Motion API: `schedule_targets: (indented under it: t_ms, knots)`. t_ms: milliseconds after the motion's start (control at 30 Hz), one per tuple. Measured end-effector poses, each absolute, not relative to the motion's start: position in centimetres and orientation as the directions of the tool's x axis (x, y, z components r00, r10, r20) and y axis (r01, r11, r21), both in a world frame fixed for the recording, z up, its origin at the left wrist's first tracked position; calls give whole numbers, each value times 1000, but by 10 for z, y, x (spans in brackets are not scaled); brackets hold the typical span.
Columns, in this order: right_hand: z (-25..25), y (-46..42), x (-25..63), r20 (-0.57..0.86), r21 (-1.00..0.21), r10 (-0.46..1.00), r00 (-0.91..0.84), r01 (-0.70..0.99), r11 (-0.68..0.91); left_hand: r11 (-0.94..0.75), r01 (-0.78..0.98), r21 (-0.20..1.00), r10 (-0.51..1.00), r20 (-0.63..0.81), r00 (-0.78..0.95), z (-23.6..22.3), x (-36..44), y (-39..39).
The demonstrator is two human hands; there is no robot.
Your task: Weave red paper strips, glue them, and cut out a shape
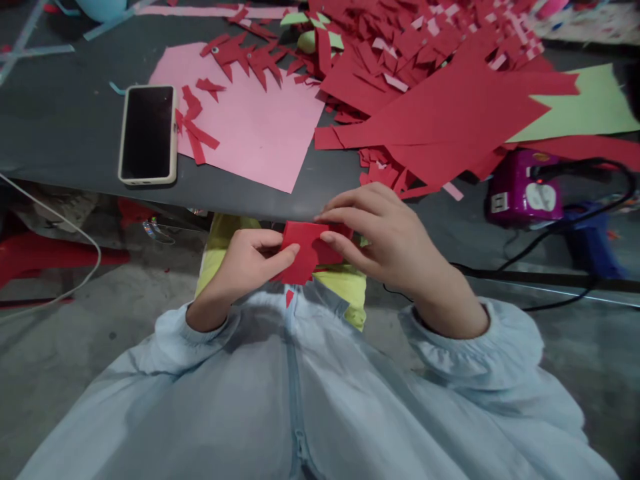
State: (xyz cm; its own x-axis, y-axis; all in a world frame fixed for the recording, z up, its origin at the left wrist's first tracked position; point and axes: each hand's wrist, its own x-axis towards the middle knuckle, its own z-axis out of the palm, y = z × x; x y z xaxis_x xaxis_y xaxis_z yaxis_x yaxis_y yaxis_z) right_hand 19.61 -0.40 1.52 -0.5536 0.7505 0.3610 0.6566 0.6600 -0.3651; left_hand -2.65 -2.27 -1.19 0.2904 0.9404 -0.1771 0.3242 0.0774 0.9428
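Note:
A small piece of red paper (303, 248) is held over my lap, just in front of the table edge. Its lower edge looks jagged, and the upper part seems folded. My left hand (253, 260) pinches its left side, thumb on top. On the right, my right hand (385, 233) grips the paper's other end between thumb and fingers; part of that end is hidden under the hand. A tiny red scrap (289, 298) lies on my jacket below the paper.
Pink paper (260, 133) with red cutouts lies on the dark table (60, 133) beside a phone (149, 135). Red sheets (440, 120) and scraps pile up at the right, over green paper (595, 107). A purple power box (523, 190) with a black cable stands near the edge.

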Motion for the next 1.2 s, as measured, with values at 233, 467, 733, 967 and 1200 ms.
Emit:
schedule_targets:
  t_ms: [233,467,733,967,1200]
  knots:
    - [12,2,187,239,-544,788,-568,594,593,313,84,946,900,-324,291,-14,-19,-22]
    - [19,3,189,140,-626,838,-528,609,488,419,-108,902,891,-385,241,-23,-15,-24]
    - [18,2,197,94,-659,867,-489,622,423,456,-184,870,879,-408,247,-25,-16,-24]
    - [23,3,199,70,-653,852,-519,622,432,516,-257,817,848,-444,290,-22,-15,-24]
    - [31,15,198,66,-605,836,-544,644,467,579,-220,785,799,-494,342,-20,-16,-23]
